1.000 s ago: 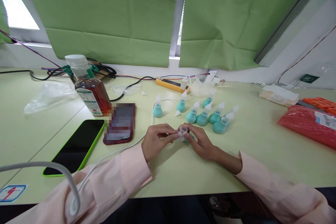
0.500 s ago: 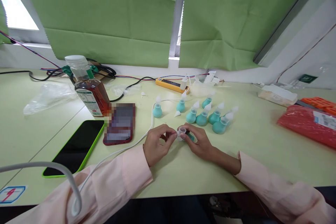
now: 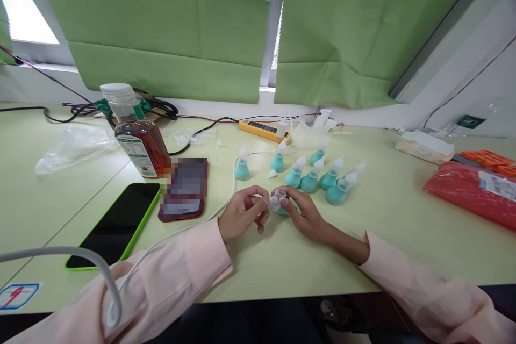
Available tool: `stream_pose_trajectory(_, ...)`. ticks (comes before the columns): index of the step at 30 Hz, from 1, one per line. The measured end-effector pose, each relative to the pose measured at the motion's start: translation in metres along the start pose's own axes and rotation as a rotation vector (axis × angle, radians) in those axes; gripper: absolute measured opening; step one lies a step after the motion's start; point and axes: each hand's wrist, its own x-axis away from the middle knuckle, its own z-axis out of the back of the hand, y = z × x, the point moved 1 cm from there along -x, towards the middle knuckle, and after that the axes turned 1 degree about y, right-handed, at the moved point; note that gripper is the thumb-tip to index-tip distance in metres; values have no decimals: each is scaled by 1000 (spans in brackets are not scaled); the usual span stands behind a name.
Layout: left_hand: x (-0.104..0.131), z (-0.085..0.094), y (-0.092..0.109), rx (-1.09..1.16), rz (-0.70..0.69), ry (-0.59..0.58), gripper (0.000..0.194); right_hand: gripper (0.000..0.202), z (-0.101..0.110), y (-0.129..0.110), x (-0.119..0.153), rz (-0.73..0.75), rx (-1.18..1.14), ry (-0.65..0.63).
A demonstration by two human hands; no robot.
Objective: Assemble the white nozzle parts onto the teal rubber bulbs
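Observation:
Near the table's front, my right hand (image 3: 305, 214) is closed around a bulb aspirator (image 3: 280, 193), whose clear open collar shows above the fingers. Its teal bulb is mostly hidden under that hand. My left hand (image 3: 245, 214) pinches a small translucent white piece (image 3: 274, 203) between thumb and forefinger, right beside the collar. I cannot tell whether the piece and collar are joined. Behind my hands stand several more teal bulb aspirators (image 3: 309, 181) with white tips, one apart on the left (image 3: 242, 169). A loose white tip (image 3: 272, 174) lies among them.
A white cable (image 3: 217, 214) runs past my left forearm. On the left are a green-cased phone (image 3: 116, 226), a red-cased phone (image 3: 185, 188) and a bottle of amber liquid (image 3: 143, 145). A yellow multimeter (image 3: 262, 131) lies at the back, a red plastic package (image 3: 467, 188) at the right.
My left hand has turned slightly, and the white piece in its fingertips shows more clearly beside the collar. The collar tilts a little more; my right hand keeps its hold.

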Motion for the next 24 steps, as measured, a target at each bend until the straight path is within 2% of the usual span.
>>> stream_pose_trajectory(5, -4, 4, 0, 235, 139, -80, 17, 18, -1, 0, 0, -44, -107, 11)
stream_pose_trajectory(9, -5, 9, 5, 241, 149, -69, 15, 21, 1, 10, -2, -133, -223, 86)
stream_pose_trajectory(11, -6, 11, 5, 60, 101, -23, 15, 20, 3, 16, -3, -160, -182, 152)
stream_pose_trajectory(13, -5, 11, 3, -351, -10, 44, 14, 16, 5, 20, -4, -137, -56, 206)
stream_pose_trajectory(15, -4, 11, 0, -934, -190, 132, 12, 12, 5, 20, -5, -57, 95, 232)
stream_pose_trajectory(16, -4, 10, -3, -1065, -230, 155, 9, 10, 5, 20, -5, -2, 164, 233)
stream_pose_trajectory(18, -3, 10, -6, -1235, -277, 193, 8, 13, 3, 19, -5, 123, 276, 209)
stream_pose_trajectory(20, -4, 13, -8, -1311, -283, 210, 11, 20, 1, 20, -4, 221, 363, 156)
stream_pose_trajectory(24, -8, 20, -9, -1439, -284, 209, 14, 25, -5, 24, -2, 224, 529, 25)
